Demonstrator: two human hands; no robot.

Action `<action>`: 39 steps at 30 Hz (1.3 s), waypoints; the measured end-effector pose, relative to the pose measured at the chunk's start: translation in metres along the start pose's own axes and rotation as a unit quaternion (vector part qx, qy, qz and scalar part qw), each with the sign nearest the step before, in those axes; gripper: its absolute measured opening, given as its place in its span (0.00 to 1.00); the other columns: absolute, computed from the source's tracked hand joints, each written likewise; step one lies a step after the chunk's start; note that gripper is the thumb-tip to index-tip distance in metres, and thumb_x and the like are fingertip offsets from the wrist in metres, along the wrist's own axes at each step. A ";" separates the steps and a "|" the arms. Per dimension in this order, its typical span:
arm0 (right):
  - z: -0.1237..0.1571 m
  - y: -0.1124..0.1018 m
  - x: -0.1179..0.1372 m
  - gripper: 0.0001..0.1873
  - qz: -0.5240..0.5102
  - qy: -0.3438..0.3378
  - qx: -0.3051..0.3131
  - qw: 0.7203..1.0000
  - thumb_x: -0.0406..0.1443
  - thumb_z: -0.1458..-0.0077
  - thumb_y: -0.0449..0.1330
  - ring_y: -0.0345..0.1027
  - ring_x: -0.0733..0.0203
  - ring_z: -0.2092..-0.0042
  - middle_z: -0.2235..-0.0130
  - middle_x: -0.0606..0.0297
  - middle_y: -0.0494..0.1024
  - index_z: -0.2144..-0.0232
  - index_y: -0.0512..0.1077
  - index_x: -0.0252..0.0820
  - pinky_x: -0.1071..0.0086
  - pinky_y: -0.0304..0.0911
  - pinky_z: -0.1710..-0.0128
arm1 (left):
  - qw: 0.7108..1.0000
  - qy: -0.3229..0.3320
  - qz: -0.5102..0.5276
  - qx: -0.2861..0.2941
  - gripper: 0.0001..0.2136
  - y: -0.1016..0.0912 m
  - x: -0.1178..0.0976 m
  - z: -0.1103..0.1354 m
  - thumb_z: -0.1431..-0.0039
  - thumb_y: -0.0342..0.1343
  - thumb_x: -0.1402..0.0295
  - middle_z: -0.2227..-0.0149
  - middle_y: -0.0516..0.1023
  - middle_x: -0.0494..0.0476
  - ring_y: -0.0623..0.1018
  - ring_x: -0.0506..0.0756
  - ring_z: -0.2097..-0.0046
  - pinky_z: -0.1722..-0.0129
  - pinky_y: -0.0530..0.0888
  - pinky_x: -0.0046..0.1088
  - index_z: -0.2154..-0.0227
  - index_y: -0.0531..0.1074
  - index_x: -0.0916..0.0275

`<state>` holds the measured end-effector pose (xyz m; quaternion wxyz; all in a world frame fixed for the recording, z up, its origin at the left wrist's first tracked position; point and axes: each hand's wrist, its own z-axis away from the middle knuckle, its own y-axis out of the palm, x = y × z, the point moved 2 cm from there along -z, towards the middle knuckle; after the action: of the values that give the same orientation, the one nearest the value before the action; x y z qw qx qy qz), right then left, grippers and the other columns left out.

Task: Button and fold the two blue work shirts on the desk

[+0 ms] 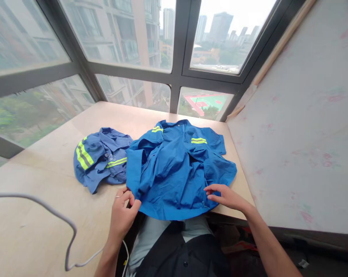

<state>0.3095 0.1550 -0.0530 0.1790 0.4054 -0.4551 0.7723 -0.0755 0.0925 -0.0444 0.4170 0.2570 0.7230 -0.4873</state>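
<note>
A bright blue work jacket [174, 173] lies spread on the wooden surface in front of me, collar away from me and hem at the near edge. Yellow reflective stripes mark its upper part; its lower body is wrinkled. My left hand [124, 209], with a ring on one finger, is closed at the jacket's near left corner, fingers curled against the cloth edge. Over the lower right part of the jacket, my right hand [225, 196] has its thumb and fingers apart, with nothing held between them. A loose thread [205, 205] shows near the hem below it.
Left of the jacket lies a crumpled, duller blue garment [103, 157] with yellow-grey stripes. A white cable [67, 219] loops across the near left. Windows [127, 34] enclose the far side, and a papered wall [301, 127] borders the right.
</note>
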 end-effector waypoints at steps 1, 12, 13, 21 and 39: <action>-0.007 -0.003 0.003 0.15 0.000 -0.010 -0.024 1.000 0.41 0.45 0.60 0.74 0.53 0.56 0.58 0.59 0.80 0.56 0.77 0.43 0.61 0.69 0.53 | 0.996 0.006 -0.008 0.094 0.08 0.002 0.000 0.003 0.57 0.55 0.68 0.70 0.71 0.55 0.72 0.58 0.62 0.60 0.69 0.33 0.84 0.61 0.59; -0.159 0.044 0.083 0.32 -0.163 -0.130 -0.028 0.978 0.40 0.47 0.62 0.72 0.62 0.59 0.50 0.56 0.73 0.40 0.62 0.42 0.66 0.71 0.59 | 0.985 -0.109 0.089 0.101 0.15 0.037 0.030 -0.020 0.49 0.59 0.60 0.60 0.79 0.61 0.78 0.59 0.61 0.62 0.73 0.33 0.59 0.75 0.61; -0.176 0.052 0.093 0.36 -0.160 -0.130 -0.029 0.978 0.40 0.47 0.63 0.72 0.63 0.61 0.49 0.57 0.72 0.38 0.59 0.43 0.67 0.71 0.60 | 0.986 -0.135 0.093 0.013 0.19 0.039 0.039 -0.028 0.50 0.60 0.60 0.55 0.77 0.63 0.78 0.60 0.57 0.59 0.74 0.35 0.55 0.73 0.62; -0.299 0.091 0.136 0.50 -0.197 0.164 -0.037 0.966 0.53 0.51 0.65 0.68 0.63 0.76 0.50 0.44 0.72 0.35 0.49 0.38 0.67 0.64 0.82 | 0.959 -0.183 0.216 -0.021 0.32 0.090 0.068 -0.061 0.53 0.64 0.66 0.46 0.72 0.68 0.75 0.62 0.48 0.51 0.74 0.39 0.43 0.64 0.63; -0.144 0.011 -0.007 0.26 -0.562 0.119 -0.133 0.808 0.36 0.60 0.72 0.76 0.60 0.63 0.62 0.66 0.81 0.55 0.72 0.45 0.69 0.71 0.64 | 0.898 -0.327 0.284 -0.073 0.29 0.097 0.071 -0.153 0.54 0.64 0.71 0.46 0.70 0.68 0.76 0.53 0.56 0.70 0.69 0.20 0.47 0.64 0.65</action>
<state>0.2400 0.2723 -0.1018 0.6868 0.4673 -0.2215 0.5108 -0.0907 0.2686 -0.1257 0.7680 0.2466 0.4761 -0.3503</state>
